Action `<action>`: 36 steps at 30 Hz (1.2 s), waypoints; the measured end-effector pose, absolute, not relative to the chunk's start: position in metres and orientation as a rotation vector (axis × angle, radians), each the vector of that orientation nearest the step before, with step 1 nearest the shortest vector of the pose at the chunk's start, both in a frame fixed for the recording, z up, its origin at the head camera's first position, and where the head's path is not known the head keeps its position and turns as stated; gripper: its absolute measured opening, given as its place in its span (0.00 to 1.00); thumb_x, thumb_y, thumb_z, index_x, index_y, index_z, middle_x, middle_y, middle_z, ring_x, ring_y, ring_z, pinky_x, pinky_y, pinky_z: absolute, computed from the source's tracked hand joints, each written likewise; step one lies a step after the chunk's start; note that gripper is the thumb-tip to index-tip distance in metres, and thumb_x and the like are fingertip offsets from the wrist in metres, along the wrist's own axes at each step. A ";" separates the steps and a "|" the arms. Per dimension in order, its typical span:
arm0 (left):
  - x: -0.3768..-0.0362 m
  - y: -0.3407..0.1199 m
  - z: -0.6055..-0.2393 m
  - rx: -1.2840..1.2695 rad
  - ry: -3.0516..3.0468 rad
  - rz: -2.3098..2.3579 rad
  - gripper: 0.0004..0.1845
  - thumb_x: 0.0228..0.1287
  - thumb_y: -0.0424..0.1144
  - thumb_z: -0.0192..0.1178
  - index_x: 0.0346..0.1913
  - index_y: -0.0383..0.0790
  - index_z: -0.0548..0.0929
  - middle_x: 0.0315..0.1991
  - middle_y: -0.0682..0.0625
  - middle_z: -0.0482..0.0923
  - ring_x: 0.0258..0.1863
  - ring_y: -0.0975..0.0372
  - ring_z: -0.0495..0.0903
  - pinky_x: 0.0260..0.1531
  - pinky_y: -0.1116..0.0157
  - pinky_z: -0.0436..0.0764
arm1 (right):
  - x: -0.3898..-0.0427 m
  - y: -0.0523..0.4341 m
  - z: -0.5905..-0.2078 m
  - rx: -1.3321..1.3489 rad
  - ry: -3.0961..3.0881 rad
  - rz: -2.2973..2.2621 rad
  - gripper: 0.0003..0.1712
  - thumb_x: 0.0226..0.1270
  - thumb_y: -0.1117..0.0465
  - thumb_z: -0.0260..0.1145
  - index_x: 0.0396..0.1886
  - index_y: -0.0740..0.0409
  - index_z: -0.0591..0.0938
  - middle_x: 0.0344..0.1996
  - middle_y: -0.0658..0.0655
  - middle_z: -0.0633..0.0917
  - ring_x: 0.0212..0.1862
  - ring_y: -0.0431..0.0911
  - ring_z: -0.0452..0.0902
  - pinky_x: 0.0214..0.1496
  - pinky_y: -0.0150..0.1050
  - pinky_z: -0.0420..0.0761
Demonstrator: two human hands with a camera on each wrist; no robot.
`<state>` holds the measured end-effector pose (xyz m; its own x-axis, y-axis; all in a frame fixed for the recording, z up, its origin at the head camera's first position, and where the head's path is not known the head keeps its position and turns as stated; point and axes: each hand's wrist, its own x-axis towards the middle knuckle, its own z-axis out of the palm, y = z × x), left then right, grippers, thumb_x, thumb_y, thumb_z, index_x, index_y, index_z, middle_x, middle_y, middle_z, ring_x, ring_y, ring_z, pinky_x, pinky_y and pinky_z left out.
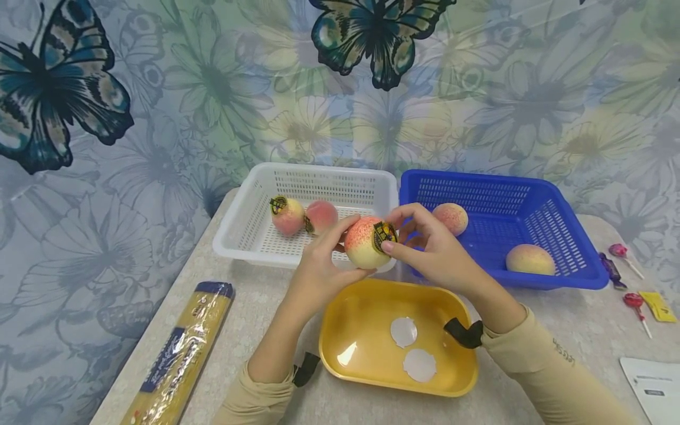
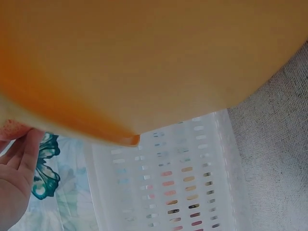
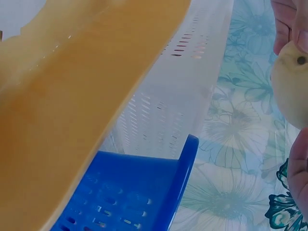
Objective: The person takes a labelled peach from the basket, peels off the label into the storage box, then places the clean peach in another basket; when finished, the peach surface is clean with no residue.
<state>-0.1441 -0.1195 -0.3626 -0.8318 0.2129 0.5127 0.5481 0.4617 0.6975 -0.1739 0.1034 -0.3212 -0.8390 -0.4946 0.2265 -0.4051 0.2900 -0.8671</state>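
Observation:
Both hands hold one peach (image 1: 363, 242) above the far edge of the yellow tray (image 1: 345, 330). My left hand (image 1: 321, 260) cups its left side. My right hand (image 1: 425, 245) presses a fingertip on a dark round sticker (image 1: 383, 234) on the peach's right side. Two peaches with stickers (image 1: 287, 215) (image 1: 321, 215) lie in the white basket (image 1: 249, 218). Two bare peaches (image 1: 451, 217) (image 1: 529, 260) lie in the blue basket (image 1: 558, 236). The right wrist view shows the peach's pale underside (image 3: 291, 86); the left wrist view shows mostly the tray's underside (image 2: 144, 62).
Two white round backing papers (image 1: 404, 332) (image 1: 419, 365) lie in the yellow tray. A spaghetti packet (image 1: 177, 354) lies at the left. Lollipops (image 1: 634, 304), wrapped sweets (image 1: 611, 268) and a paper sheet (image 1: 656, 389) sit at the right. A floral butterfly cloth hangs behind.

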 end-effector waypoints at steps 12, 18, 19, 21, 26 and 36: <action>-0.145 -0.120 -0.366 -0.626 -2.412 -1.472 0.44 0.43 0.40 0.81 0.67 0.44 0.73 0.56 0.53 0.82 0.47 0.64 0.82 0.47 0.63 0.84 | -0.175 0.110 -0.320 -0.826 2.400 -1.629 0.20 0.67 0.62 0.69 0.57 0.52 0.77 0.42 0.53 0.80 0.37 0.49 0.75 0.34 0.33 0.79; -0.146 -0.120 -0.367 -0.572 -2.446 -1.583 0.45 0.43 0.45 0.81 0.68 0.49 0.73 0.56 0.57 0.81 0.49 0.66 0.81 0.47 0.65 0.84 | -0.177 0.116 -0.319 -0.873 2.381 -1.657 0.13 0.67 0.63 0.68 0.50 0.56 0.82 0.37 0.53 0.75 0.34 0.46 0.73 0.32 0.31 0.75; -0.146 -0.120 -0.367 -0.558 -2.451 -1.597 0.46 0.43 0.46 0.81 0.68 0.50 0.72 0.56 0.58 0.81 0.49 0.66 0.81 0.48 0.65 0.83 | -0.177 0.117 -0.319 -0.879 2.360 -1.664 0.12 0.68 0.63 0.68 0.50 0.56 0.82 0.35 0.53 0.74 0.32 0.45 0.71 0.31 0.32 0.73; -0.146 -0.120 -0.367 -0.533 -2.458 -1.614 0.45 0.43 0.47 0.81 0.68 0.52 0.72 0.56 0.59 0.81 0.49 0.66 0.81 0.48 0.65 0.83 | -0.177 0.119 -0.319 -0.890 2.311 -1.677 0.11 0.69 0.63 0.66 0.50 0.57 0.81 0.29 0.53 0.71 0.27 0.45 0.65 0.27 0.34 0.69; -0.146 -0.119 -0.366 -0.471 -2.467 -1.630 0.45 0.43 0.46 0.81 0.68 0.52 0.73 0.55 0.58 0.82 0.50 0.65 0.81 0.49 0.64 0.83 | -0.176 0.122 -0.317 -0.883 2.249 -1.674 0.13 0.78 0.59 0.56 0.54 0.60 0.79 0.28 0.54 0.75 0.24 0.47 0.67 0.27 0.37 0.73; -0.145 -0.120 -0.362 -0.350 -2.503 -1.631 0.44 0.42 0.46 0.82 0.67 0.52 0.74 0.53 0.55 0.83 0.48 0.61 0.82 0.52 0.57 0.82 | -0.170 0.126 -0.315 -0.633 2.286 -1.677 0.13 0.76 0.55 0.59 0.45 0.61 0.80 0.32 0.53 0.82 0.31 0.47 0.77 0.36 0.37 0.84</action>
<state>-0.1449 -0.1200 -0.3624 -0.9640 0.1206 0.2370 0.2655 0.3875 0.8828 -0.1695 0.1264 -0.3149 -0.8785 -0.4736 0.0631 -0.2023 0.2492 -0.9471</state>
